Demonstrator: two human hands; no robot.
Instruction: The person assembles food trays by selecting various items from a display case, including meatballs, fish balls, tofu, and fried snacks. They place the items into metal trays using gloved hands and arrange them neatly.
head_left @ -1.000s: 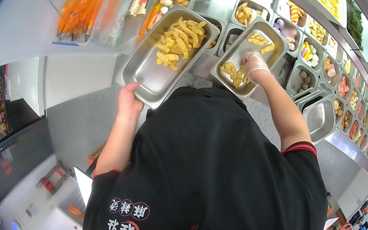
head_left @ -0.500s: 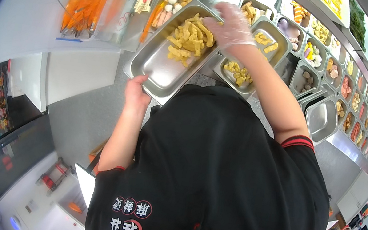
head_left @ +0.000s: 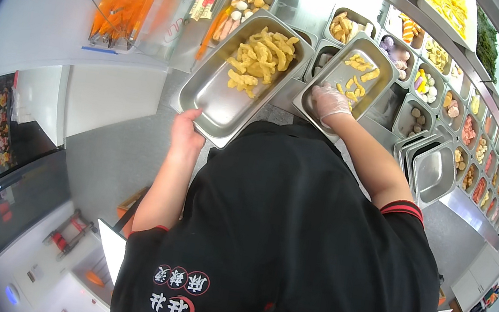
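Observation:
My left hand, bare, grips the near left rim of a deep steel pan. A heap of yellow, fried-looking strips lies in that pan's far half. To the right stands a second steel pan, with fewer, smaller yellow pieces scattered over its bottom. Inside its near end is my right hand, in a clear plastic glove. The fingers are curled together low in the pan, and whatever lies within them is hidden.
Beyond the left pan sits a pan of balls and sausages. Rows of small food pans fill the counter to the right, near stacked empty steel pans. Orange-handled utensils lie in a clear holder at the far left.
My right hand has moved from beside the left pan's heap down and right into the near end of the right pan. My left hand stays on its rim.

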